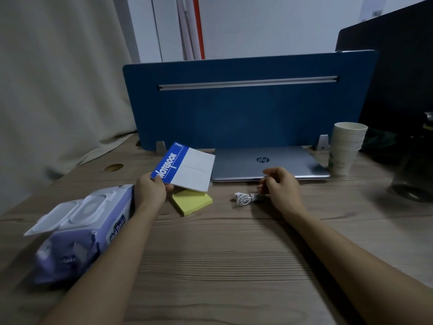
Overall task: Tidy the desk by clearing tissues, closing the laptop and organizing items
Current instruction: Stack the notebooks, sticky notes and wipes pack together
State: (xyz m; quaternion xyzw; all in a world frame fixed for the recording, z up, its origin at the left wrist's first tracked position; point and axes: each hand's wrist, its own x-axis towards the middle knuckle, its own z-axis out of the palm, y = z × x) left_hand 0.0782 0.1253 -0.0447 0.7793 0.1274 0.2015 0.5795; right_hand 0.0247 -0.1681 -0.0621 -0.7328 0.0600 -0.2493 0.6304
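Left hand (151, 188) holding notebook (185, 168) above sticky notes (193, 201), closed laptop (269, 163) behind

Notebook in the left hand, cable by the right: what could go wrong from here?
1. The left hand holds the notebook by one corner only, tilted above the yellow sticky notes; such a small grip might slip.
2. The right hand is at the coiled white cable; lifted by one end, the coil might unravel.
3. The stack of paper cups stands close beside the closed laptop; a sweeping arm could topple it.
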